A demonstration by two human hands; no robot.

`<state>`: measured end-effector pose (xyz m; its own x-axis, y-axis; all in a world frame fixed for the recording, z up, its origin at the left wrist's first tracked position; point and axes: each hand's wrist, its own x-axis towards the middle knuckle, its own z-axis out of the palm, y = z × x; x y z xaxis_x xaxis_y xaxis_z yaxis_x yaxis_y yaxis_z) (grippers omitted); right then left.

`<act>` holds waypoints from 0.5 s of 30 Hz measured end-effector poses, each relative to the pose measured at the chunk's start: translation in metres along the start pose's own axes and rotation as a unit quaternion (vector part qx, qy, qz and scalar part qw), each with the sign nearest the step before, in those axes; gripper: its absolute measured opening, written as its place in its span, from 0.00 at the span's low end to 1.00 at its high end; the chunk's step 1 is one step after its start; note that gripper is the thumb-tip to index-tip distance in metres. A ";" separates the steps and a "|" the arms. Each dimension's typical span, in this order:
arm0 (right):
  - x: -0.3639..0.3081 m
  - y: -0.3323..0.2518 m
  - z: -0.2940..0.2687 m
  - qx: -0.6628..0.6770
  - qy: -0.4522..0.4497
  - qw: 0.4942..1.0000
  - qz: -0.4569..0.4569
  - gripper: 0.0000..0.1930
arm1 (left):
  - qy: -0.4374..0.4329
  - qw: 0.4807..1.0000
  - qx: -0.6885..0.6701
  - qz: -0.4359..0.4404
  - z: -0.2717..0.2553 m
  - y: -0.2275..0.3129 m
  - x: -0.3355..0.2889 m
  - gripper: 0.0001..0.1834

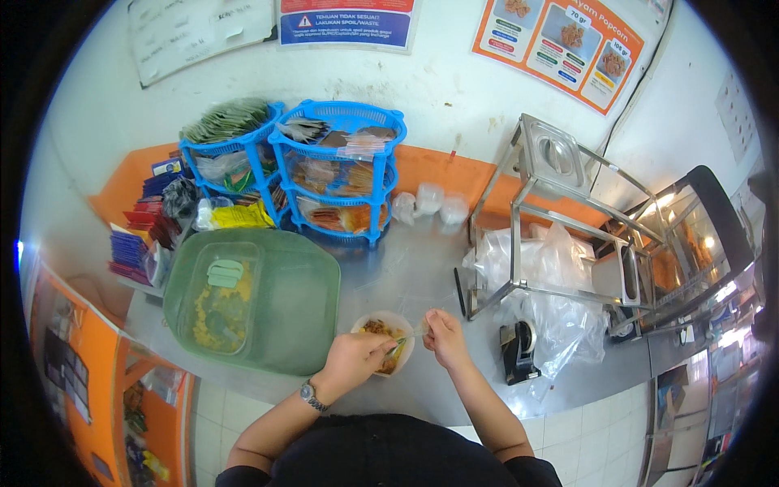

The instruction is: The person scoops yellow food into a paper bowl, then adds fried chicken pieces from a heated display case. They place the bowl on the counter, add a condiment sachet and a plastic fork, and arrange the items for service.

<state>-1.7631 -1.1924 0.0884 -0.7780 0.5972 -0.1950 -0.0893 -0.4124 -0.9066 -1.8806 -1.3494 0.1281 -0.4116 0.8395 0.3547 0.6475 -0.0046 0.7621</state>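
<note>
Near the front edge of the steel bench (485, 341): white bowl (389, 318) of food, right of the green tray (296, 284). Left hand (357, 357) is over it, thumb and fingers pinched on a thin greenish piece (398, 348); can't tell what it is. Right hand (444, 337) is just off the rim, fingertips closed on clear film (419, 329); can't tell if the two pieces join.

Risks, my read:
- Film gives way suddenly: hands fly apart, left one clips the rim. Bowl is light-looking and unheld, so it could tip or slide over the front edge.
- Torn scrap drops into the food; it's clear, easy to miss.
- Wide right swing hits the tape dispenser (517, 365).
- Low left wrist: watch (312, 395) catches the bench edge.
</note>
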 end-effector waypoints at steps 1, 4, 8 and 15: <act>0.002 0.002 -0.002 -0.004 0.011 1.000 -0.006 0.14 | 0.006 1.000 -0.008 0.005 0.002 -0.002 -0.001 0.05; 0.006 0.012 -0.003 -0.027 0.048 0.998 -0.025 0.15 | 0.020 1.000 -0.003 0.000 0.005 -0.006 -0.003 0.05; 0.012 0.026 -0.002 -0.067 0.086 0.992 -0.069 0.16 | 0.035 0.998 0.043 -0.002 0.007 -0.011 -0.003 0.05; 0.030 0.040 -0.008 -0.181 0.137 0.967 -0.116 0.16 | 0.049 0.991 0.108 0.063 0.009 -0.013 0.001 0.04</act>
<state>-1.7850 -1.1854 0.0436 -0.5648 0.8250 -0.0184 0.0204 -0.0083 -0.9998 -1.8836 -1.3437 0.1135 -0.3722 0.7822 0.4997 0.8156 0.0186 0.5784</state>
